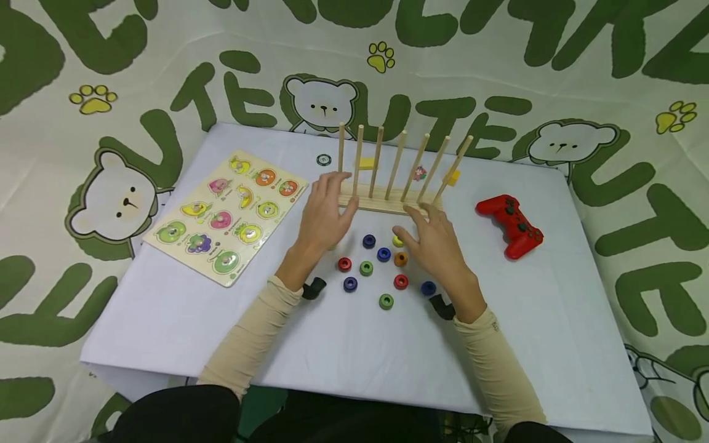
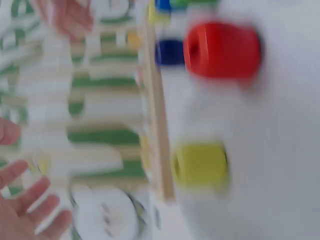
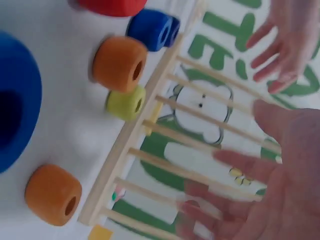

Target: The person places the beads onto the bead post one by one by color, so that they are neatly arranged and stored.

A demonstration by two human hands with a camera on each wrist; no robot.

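Observation:
A wooden peg rack [image 1: 382, 205] with a row of upright dowels stands across the middle of the table. My left hand [image 1: 324, 212] hovers by its left end, and my right hand [image 1: 437, 246] is by its right end. Both have loosely spread fingers and grip nothing; whether fingertips touch the rack is unclear. Small drilled beads lie between my forearms: red [image 1: 344, 264], green [image 1: 386, 301], blue [image 1: 384, 255], orange [image 1: 401, 259] and others. A yellow bead [image 2: 201, 165] near the base shows in the blurred left wrist view. Another orange bead [image 3: 53, 195] appears in the right wrist view.
A fruit puzzle board [image 1: 221, 215] lies on the left and a red game controller [image 1: 511, 226] on the right. Behind the rack are a round black-and-white disc [image 1: 324, 160] and yellow blocks [image 1: 366, 163]. A printed cloth [image 1: 432, 74] hangs behind the white-covered table [image 1: 559, 344].

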